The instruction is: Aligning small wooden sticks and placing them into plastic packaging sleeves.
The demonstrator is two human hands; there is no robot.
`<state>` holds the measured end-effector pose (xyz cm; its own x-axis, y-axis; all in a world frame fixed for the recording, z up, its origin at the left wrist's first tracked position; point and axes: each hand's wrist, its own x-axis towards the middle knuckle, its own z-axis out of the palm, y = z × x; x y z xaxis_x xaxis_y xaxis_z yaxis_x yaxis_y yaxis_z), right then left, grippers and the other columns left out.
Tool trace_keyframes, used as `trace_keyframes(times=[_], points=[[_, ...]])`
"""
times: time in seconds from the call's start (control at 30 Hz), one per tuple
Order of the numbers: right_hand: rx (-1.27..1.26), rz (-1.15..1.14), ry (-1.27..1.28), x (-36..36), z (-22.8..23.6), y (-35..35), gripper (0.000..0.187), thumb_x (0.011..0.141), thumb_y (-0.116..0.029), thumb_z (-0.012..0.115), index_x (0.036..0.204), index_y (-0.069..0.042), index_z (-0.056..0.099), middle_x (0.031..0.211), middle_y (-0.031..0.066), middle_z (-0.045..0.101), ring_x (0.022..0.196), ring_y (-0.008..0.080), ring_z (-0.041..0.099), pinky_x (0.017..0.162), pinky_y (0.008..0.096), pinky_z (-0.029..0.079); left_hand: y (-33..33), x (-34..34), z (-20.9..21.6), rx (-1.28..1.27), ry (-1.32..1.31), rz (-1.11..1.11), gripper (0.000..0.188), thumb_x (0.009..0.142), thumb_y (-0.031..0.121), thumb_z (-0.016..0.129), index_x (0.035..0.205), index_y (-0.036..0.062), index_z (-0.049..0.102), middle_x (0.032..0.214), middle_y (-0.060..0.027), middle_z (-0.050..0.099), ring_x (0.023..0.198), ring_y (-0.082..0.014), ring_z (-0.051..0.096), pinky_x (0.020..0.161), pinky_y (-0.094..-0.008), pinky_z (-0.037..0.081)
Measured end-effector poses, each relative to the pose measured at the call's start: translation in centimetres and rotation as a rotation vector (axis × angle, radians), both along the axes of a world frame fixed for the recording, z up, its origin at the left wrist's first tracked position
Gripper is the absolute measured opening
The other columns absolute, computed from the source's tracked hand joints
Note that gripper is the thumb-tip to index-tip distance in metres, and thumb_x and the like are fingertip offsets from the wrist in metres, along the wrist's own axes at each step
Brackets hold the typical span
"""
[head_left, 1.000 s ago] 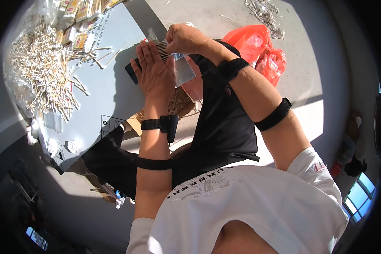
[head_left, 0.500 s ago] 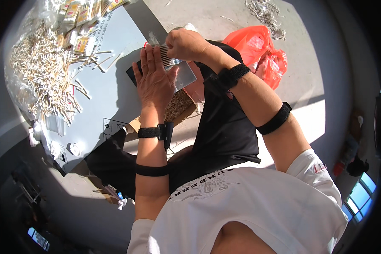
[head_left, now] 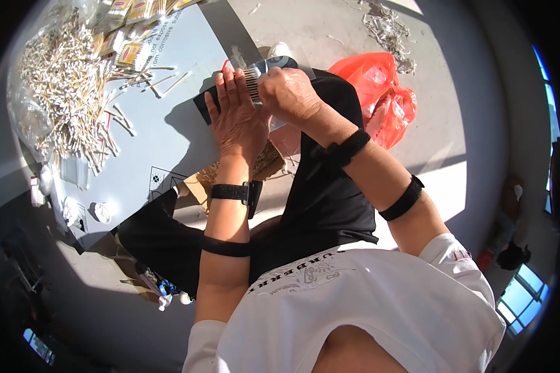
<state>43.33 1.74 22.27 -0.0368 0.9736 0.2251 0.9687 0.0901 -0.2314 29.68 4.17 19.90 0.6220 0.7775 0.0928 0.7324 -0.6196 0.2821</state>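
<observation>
My left hand (head_left: 238, 121) lies with its fingers stretched out over a dark flat board (head_left: 201, 109), beside a neat row of cotton swabs (head_left: 251, 84). Closed at the right side of this row is my right hand (head_left: 290, 94); what its fingers hold is hidden. Beyond the right knuckles shows a dark, shiny flat piece (head_left: 283, 62). Below my hands stands an open cardboard box (head_left: 269, 163) with swabs inside, partly covered by my left arm. A big loose heap of cotton swabs (head_left: 68, 93) spreads over the grey tabletop (head_left: 162, 133) at the left.
Several filled swab packets (head_left: 130, 55) lie at the back left. Crumpled white wads (head_left: 102, 212) sit near the table's front left. A red plastic bag (head_left: 370, 81) rests at the right, with scattered scraps (head_left: 389, 34) on the floor beyond. My black-trousered leg (head_left: 330, 180) is close to the box.
My right hand has come nearer to me along the swab row, and the silvery plate seen below it is now out of sight. My left hand stays flat; the whole view has shifted a little.
</observation>
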Motion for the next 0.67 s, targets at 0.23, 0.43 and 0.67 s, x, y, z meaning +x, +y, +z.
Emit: trace_keyframes(times=[0.23,0.43,0.67], points=[[-0.353,-0.035,-0.189,-2.2,1.5,2.8,0.015,0.078,-0.016,0.057,0.074,-0.008,0.069,0.071,0.0094,0.068,0.067,0.0270,0.068,0.056,0.0376,0.053,-0.1,-0.1,-0.6,0.019,0.021,-0.014,0.082,0.087,0.044,0.053,0.148,0.0021,0.016,0.155,-0.0163,0.015,0.145,-0.0296,0.011,0.115,-0.0514,0.007],[-0.408,-0.141,0.030,0.8,1.7,3.1,0.013,0.069,-0.020,0.060,0.073,-0.010,0.068,0.073,0.0113,0.067,0.073,0.0294,0.066,0.062,0.0380,0.052,-0.2,0.3,-1.1,0.019,-0.080,0.064,0.086,0.088,0.051,0.052,0.146,-0.0009,0.017,0.154,-0.0171,0.017,0.144,-0.0297,0.010,0.115,-0.0514,0.006],[-0.412,-0.226,0.420,2.4,0.3,2.0,0.018,0.065,-0.024,0.064,0.070,-0.007,0.068,0.077,0.0128,0.066,0.077,0.0302,0.065,0.067,0.0373,0.051,0.1,0.9,-0.8,-0.016,-0.057,0.100,0.087,0.089,0.058,0.047,0.146,-0.0001,0.017,0.154,-0.0167,0.017,0.145,-0.0307,0.009,0.114,-0.0532,0.008]])
